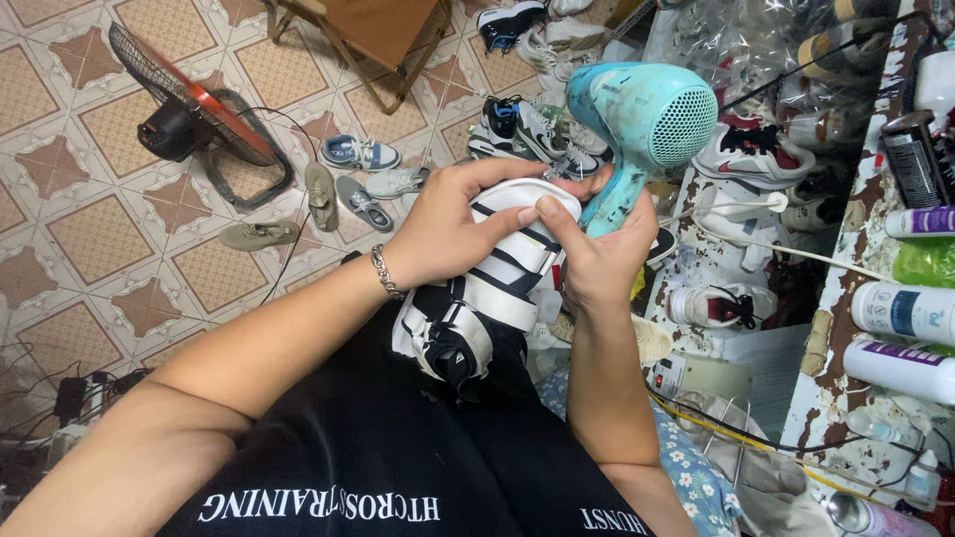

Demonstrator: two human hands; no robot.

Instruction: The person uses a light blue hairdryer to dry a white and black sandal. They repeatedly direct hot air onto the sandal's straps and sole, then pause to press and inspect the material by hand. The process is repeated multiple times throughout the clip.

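Left hand fingers wrap over the toe of the sneaker, thumb pressing the white sole edge. Right hand does 2 jobs: its thumb pinches that same edge while the other fingers clutch the handle of the teal hair dryer, nozzle aimed past the toe. The shoe sits sole-up against the lap, black and white. By my read, the sole edge is mid-press, not yet let go. Count: 1 shoe in hand, 1 dryer, 1 fan on the tiles, at least 5 loose shoes beyond, 4 bottles at right.
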